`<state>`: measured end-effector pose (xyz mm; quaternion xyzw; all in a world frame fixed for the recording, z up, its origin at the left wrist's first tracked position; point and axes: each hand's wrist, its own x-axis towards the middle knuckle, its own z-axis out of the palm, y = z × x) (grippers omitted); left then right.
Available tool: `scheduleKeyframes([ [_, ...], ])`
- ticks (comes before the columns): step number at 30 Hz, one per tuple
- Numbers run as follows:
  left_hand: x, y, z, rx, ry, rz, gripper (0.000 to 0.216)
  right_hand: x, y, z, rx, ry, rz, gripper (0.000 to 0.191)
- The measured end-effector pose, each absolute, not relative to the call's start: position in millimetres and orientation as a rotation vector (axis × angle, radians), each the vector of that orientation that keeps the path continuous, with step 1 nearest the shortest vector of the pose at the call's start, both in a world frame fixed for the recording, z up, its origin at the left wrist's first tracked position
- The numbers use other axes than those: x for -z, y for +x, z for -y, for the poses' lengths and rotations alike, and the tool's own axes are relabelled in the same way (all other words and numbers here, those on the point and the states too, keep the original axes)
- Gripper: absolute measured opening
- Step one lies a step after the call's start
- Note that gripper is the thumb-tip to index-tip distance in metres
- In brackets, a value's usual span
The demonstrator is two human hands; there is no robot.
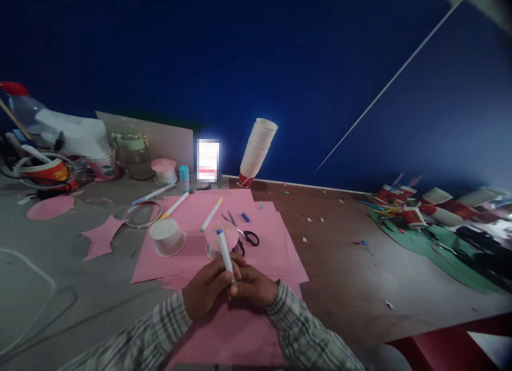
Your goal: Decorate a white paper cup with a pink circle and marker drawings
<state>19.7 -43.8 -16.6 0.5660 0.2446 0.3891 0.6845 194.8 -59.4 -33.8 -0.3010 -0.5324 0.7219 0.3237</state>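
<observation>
My left hand (208,287) and my right hand (256,287) meet over pink paper sheets (266,259), closed together around the lower part of a white marker (224,251). Its blue-coloured end points up and away from me. Just behind it is a pink paper circle (230,238) on a small cup, partly hidden by the marker and fingers. Black-handled scissors (251,238) lie open on the sheets, with a small blue marker cap (245,217) near their blades. A second marker (212,215) lies farther back. To the left, a white paper tub (168,239) stands on the pink paper.
A leaning stack of paper cups (259,150) stands by the blue wall. At left are a glue stick (184,179), a tape ring (143,215), a pink cut-out (103,236) and a glass jar (131,155). On the right, cups and tools lie on green paper (436,256).
</observation>
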Motion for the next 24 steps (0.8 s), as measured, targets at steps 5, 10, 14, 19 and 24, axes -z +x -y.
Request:
scheduleKeyframes([
  [5, 15.1, 17.0, 37.3, -0.936, 1.068, -0.499, 0.046, 29.0, 185.2, 61.6, -1.68, -0.811, 1.64, 0.052],
  [10, 3.9, 10.2, 32.1, -0.965, 0.81, -0.319, 0.036, 23.3, 181.7, 60.7, -1.734, -0.688, 1.571, 0.053],
  [14, -3.7, 11.4, 35.0, -0.868, 0.817, -0.276, 0.037, 11.2, 205.8, 56.8, -1.819, -0.692, 1.553, 0.047],
  [19, -0.5, 11.8, 36.3, -0.845, 0.78, -0.272, 0.04, -2.9, 242.0, 43.5, -1.278, -1.054, 1.586, 0.039],
  [24, 6.7, 15.9, 38.3, -0.671, 0.82, -0.21, 0.046, 11.5, 247.1, 30.6, -0.631, -1.401, 1.584, 0.018],
])
